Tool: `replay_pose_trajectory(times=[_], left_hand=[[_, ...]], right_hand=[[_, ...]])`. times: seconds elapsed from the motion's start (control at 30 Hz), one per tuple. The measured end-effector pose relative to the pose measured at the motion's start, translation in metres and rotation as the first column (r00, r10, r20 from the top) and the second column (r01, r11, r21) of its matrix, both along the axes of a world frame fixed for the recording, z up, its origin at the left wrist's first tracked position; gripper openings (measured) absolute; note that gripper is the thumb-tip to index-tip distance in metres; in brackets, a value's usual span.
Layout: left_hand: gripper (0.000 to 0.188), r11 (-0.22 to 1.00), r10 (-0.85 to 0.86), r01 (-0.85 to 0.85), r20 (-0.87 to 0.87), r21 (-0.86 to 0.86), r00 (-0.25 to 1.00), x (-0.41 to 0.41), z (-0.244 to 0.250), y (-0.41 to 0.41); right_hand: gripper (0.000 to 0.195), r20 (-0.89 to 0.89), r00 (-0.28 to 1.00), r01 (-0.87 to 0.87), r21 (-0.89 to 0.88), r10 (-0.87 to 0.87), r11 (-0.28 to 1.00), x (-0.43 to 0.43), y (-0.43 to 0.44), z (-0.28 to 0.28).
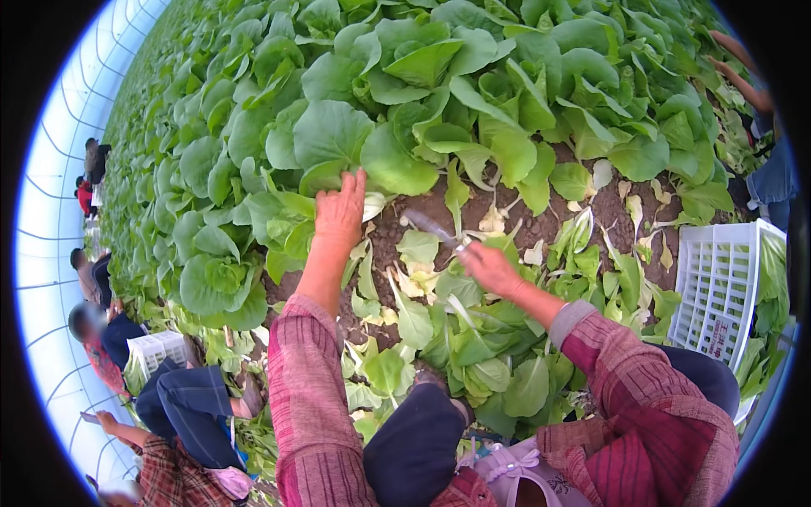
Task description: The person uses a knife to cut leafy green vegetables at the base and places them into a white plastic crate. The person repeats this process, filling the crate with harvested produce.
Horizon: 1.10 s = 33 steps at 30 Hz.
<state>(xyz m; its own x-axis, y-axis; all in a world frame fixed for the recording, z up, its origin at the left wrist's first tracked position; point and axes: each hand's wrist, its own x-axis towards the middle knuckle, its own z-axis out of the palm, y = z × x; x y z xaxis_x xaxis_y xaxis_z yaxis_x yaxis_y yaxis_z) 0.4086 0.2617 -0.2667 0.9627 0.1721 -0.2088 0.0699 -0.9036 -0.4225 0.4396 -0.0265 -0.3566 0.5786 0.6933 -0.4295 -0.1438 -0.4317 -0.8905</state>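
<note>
My left hand (341, 212) is on a head of leafy greens (334, 136) at the edge of the crop, with its fingers laid over the leaves. The pale stem base (374, 206) shows just right of the fingers; my thumb is hidden. In my right hand (491, 271) is a knife (434, 227), its blade blurred and directed up and left towards that base. Bare soil (396, 231) lies between blade and plant. Loose trimmed leaves (415, 320) litter the ground below my hands.
Dense standing greens (431, 63) fill the far side. A white plastic crate (716, 285) holding greens stands at right, another white crate (158, 348) at left. Several people work along the left edge, one seated person (190, 399) close by; another person's arm (741, 76) shows upper right.
</note>
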Motion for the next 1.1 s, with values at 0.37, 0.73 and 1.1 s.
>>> replay_pose_trajectory(times=[0.37, 0.73, 1.1], left_hand=[[0.059, 0.983, 0.021, -0.01, 0.057, -0.184, 0.998, -0.061, -0.024, 0.009], [0.059, 0.952, 0.044, -0.009, 0.105, -0.306, 0.993, -0.073, -0.035, 0.012], [0.06, 0.894, 0.229, -0.153, 0.135, -0.422, 0.964, -0.123, 0.033, -0.003]], right_hand=[[0.044, 0.365, 0.931, 0.052, -0.205, 0.027, 0.977, 0.04, 0.088, -0.035], [0.039, 0.473, 0.848, -0.142, -0.228, 0.237, 0.963, 0.062, 0.1, -0.044], [0.046, 0.225, 0.96, -0.113, -0.236, 0.168, 0.965, 0.03, 0.052, -0.043]])
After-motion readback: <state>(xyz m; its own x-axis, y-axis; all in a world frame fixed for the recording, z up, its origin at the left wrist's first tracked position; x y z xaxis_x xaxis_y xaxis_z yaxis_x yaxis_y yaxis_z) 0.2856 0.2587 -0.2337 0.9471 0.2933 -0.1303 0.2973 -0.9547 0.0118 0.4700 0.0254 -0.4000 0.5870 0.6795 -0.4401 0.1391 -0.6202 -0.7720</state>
